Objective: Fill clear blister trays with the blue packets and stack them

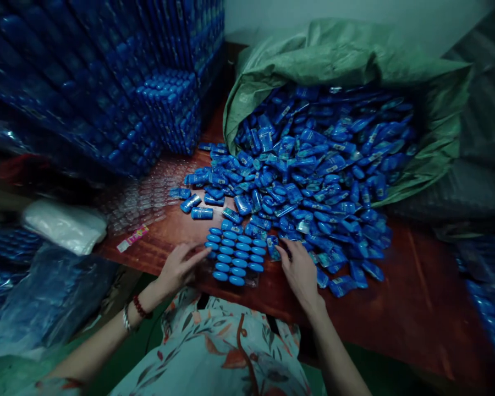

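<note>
Rows of blue oval pieces (233, 256) stand in a clear tray near the table's front edge. My left hand (181, 268) is at the tray's left side, its index finger reaching to the leftmost pieces and its fingers apart. To the right of the tray, my right hand (299, 269) has thumb and fingers around a small blue packet (273, 247) at the edge of the heap. A large heap of blue wrapped packets (313, 165) spills out of a green woven sack (346, 60) onto the table.
Stacked clear trays (142, 198) lie left on the red-brown table (412, 297). Tall stacks of filled blue trays (171, 104) rise behind them. A pink label (132, 238) lies at the left table edge, near a white plastic bag (66, 224). More blue goods (489, 313) are at far right.
</note>
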The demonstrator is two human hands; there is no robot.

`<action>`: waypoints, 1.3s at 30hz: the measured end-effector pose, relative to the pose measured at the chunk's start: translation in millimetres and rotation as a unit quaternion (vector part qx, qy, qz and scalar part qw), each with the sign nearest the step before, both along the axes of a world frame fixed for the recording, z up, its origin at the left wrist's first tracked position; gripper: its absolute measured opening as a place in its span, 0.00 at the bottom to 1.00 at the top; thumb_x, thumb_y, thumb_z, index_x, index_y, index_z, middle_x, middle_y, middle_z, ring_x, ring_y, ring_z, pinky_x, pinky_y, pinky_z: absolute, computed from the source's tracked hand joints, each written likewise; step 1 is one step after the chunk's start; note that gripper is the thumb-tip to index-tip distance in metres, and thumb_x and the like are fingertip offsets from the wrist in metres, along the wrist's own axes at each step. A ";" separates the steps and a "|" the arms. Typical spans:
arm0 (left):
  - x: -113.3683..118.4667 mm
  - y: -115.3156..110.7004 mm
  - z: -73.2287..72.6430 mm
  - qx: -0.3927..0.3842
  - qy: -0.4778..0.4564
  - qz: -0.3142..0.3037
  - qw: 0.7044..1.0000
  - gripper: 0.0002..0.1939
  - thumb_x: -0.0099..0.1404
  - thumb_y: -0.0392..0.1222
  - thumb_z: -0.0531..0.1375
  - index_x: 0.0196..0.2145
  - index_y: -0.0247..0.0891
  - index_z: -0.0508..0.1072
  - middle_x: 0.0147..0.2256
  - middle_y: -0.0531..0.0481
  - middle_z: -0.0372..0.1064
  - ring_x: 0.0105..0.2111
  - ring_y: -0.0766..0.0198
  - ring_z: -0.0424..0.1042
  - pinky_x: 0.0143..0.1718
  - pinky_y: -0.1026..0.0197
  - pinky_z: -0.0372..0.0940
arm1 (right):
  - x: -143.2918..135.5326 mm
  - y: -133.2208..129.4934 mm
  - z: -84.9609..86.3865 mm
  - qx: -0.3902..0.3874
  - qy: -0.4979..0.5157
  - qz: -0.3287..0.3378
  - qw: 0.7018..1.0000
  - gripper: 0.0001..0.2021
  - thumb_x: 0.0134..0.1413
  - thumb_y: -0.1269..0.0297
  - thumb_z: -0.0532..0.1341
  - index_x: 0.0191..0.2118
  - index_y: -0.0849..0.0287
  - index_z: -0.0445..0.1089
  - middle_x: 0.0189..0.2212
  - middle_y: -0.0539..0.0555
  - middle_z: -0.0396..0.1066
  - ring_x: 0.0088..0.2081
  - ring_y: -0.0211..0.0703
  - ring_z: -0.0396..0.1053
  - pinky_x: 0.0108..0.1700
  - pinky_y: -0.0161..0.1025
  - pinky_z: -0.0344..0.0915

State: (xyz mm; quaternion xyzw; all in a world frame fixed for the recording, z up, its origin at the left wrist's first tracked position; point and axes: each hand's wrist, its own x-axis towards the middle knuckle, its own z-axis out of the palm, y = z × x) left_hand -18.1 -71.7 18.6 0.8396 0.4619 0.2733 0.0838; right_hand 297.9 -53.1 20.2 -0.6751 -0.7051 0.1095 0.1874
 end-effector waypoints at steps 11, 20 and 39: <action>7.8 99.2 -18.3 -0.162 -0.043 0.295 0.941 0.26 0.60 0.52 0.60 0.51 0.33 0.64 0.44 0.39 0.66 0.43 0.49 0.68 0.43 0.51 0.65 | 1.3 19.8 -2.6 -0.110 0.127 0.012 0.986 0.19 0.55 0.57 0.58 0.50 0.61 0.64 0.28 0.52 0.70 0.27 0.43 0.66 0.32 0.38 0.63; -2.4 90.9 -27.8 -0.116 -0.141 0.239 0.954 0.11 0.62 0.46 0.57 0.36 0.34 0.68 0.35 0.48 0.65 0.37 0.60 0.66 0.41 0.57 0.63 | 12.2 -26.6 -1.5 -0.078 0.341 -0.058 0.935 0.16 0.50 0.56 0.63 0.43 0.59 0.71 0.30 0.52 0.72 0.25 0.38 0.67 0.29 0.36 0.66; 3.9 -50.8 20.0 -0.061 -0.187 0.216 0.956 0.07 0.63 0.38 0.59 0.40 0.39 0.71 0.36 0.50 0.70 0.35 0.65 0.71 0.37 0.62 0.68 | -16.9 -66.3 12.0 0.050 -0.053 0.256 0.964 0.22 0.55 0.80 0.47 0.52 0.61 0.65 0.44 0.62 0.69 0.45 0.46 0.69 0.43 0.42 0.70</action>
